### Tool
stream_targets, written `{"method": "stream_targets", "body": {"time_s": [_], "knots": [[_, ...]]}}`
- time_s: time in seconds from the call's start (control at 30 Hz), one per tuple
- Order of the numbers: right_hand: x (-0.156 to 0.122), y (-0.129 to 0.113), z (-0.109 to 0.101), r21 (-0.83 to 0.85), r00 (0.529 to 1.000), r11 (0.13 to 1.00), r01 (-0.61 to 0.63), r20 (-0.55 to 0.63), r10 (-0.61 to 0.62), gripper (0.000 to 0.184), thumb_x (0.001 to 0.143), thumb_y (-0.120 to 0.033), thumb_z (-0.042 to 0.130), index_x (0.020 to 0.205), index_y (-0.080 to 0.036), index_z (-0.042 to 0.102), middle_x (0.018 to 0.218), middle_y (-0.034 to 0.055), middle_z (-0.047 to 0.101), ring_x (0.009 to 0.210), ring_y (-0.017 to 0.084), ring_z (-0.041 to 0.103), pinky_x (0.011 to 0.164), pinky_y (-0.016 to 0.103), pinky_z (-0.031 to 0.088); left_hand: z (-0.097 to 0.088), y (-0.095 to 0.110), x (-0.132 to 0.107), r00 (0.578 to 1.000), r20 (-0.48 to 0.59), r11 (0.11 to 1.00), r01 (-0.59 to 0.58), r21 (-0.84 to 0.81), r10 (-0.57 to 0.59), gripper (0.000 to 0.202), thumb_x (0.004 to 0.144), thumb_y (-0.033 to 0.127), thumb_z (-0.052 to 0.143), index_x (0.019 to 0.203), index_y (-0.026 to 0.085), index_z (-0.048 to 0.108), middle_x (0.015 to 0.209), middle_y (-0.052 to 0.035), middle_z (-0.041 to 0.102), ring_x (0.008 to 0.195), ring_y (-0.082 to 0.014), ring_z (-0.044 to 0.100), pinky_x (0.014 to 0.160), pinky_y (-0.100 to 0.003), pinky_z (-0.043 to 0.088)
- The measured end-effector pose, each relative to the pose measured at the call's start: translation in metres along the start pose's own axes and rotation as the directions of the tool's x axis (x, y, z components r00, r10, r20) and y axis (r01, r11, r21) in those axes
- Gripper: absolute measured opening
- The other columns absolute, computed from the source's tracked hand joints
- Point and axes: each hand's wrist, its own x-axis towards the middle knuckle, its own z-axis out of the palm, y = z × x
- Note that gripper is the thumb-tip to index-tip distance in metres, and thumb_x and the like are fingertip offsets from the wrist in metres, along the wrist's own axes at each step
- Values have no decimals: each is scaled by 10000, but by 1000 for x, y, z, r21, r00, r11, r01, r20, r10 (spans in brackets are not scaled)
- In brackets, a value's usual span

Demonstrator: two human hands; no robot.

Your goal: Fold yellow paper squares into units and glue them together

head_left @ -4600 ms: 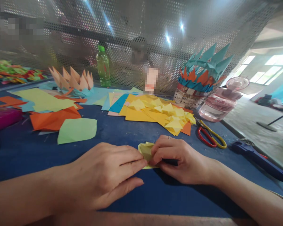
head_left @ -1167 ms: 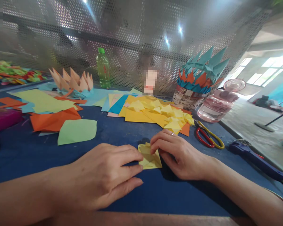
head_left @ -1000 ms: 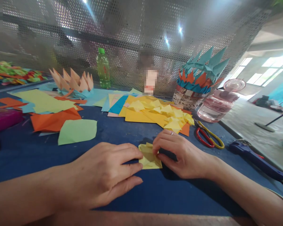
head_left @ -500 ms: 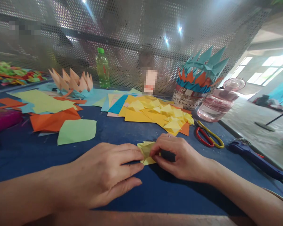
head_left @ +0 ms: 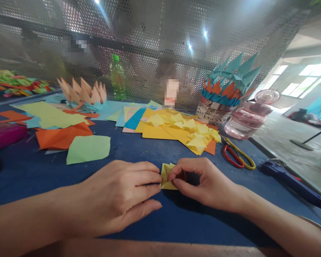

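Observation:
A small folded piece of yellow paper [head_left: 166, 176] lies on the blue tabletop [head_left: 149, 223] between my hands. My right hand [head_left: 200, 178] pinches the paper with thumb and forefinger, hiding its right part. Flat on the table to the left rests my left hand [head_left: 128, 194], its fingers stretched out and the fingertips at the paper's left edge. Beyond them, several folded yellow paper pieces [head_left: 198, 141] are heaped on yellow sheets [head_left: 157, 132].
Scissors [head_left: 238, 155] and a blue-handled tool [head_left: 294, 182] lie at right, by a pink water bottle [head_left: 244, 119] and a paper-decorated pot [head_left: 214, 109]. At left are a pale green sheet [head_left: 88, 149], orange paper [head_left: 61, 135] and a peach paper crown [head_left: 82, 91]. A green bottle [head_left: 117, 78] stands behind.
My left fingertips have drawn slightly left, to the paper's edge. The right hand still pinches the paper, its fingers shifted a little over it.

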Motion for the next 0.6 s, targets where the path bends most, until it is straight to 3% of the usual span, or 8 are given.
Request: {"method": "stream_targets", "body": {"time_s": [0.13,0.3,0.6], "knots": [[-1,-3,3,40,998,997,-63,-6,63,116,866,-125,568,864,-161,678,722,-23,647,599,71,526,571,168,441,1,-2,0,1000,-18,1000,-23,-7,23,207,973,213,521,1018,105,692,1014,-71,742,1001,-234,647,780,-322,530],[-1,2,1,-79,996,993,92,-5,-92,85,836,-91,621,854,-152,677,803,-10,651,692,70,567,645,166,442,1,-2,-1,1000,-6,1000,-16,0,16,241,990,230,488,1024,107,692,1013,-81,741,965,-235,656,727,-325,527],[-2,0,-1,-181,978,961,208,44,-203,140,899,-101,607,994,-121,708,856,37,683,785,100,598,713,193,459,-1,0,0,1000,7,1000,-9,26,9,261,989,239,493,1023,108,717,1037,-73,741,948,-235,656,713,-337,539]]}}
